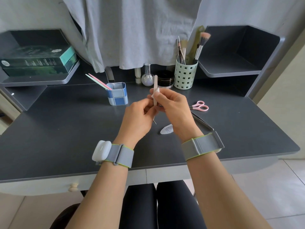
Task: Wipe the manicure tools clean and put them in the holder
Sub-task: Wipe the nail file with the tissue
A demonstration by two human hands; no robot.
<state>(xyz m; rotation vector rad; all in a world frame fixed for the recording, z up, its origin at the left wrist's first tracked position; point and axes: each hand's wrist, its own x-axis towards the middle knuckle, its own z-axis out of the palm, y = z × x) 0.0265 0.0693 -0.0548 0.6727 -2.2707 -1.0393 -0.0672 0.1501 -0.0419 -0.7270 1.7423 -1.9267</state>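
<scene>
While L hand (137, 115) grips nail file (155, 83) upright, R hand (173, 104) pinches wipe (156, 92) round it, above desk (66, 129).

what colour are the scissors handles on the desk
Pink; the scissors lie right of the hands, clearest in the head view.

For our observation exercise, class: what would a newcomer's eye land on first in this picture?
First, the two hands at the centre above the dark desk: the left hand holds a slim nail file upright while the right hand pinches a white wipe round it. Next, the blue checked holder just behind on the left, two pastel sticks leaning out, and the pink scissors lying to the right.
</scene>
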